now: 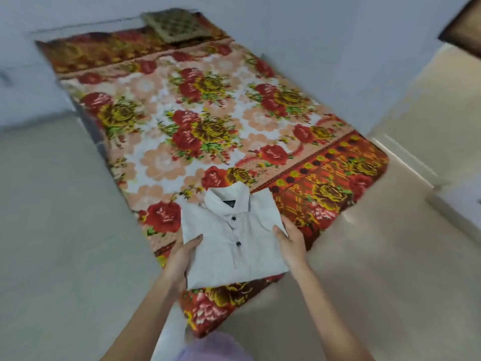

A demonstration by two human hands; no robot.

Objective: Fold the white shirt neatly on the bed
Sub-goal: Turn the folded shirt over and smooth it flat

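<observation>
1. My left hand [182, 254] grips the left edge of the white shirt [234, 241]. The thumb lies on top of the cloth and the fingers are tucked underneath.
2. My right hand [289, 243] holds the right edge the same way, with the thumb on top and the fingers curled under the fold.
3. The shirt is folded into a compact rectangle with the front facing up. Its collar [229, 195] points away from me, toward the far end of the bed.
4. Two dark buttons [238, 243] show down the middle of the front, and a small dark label sits inside the collar.
5. The shirt is at the near end of the bed [208, 121], over the red and brown border of the flowered bedspread. I cannot tell whether it rests flat on the spread or is lifted a little above it.
6. The rest of the bedspread, with its red and yellow roses on a pale ground, is bare of clothes.
7. A patterned pillow [174, 24] lies at the far end of the bed, well apart from the shirt.
8. A pale tiled floor [65, 204] runs along both sides of the bed, and a light wall stands behind it.
9. A bit of purple clothing [216, 347] shows at the bottom edge, between my forearms.
</observation>
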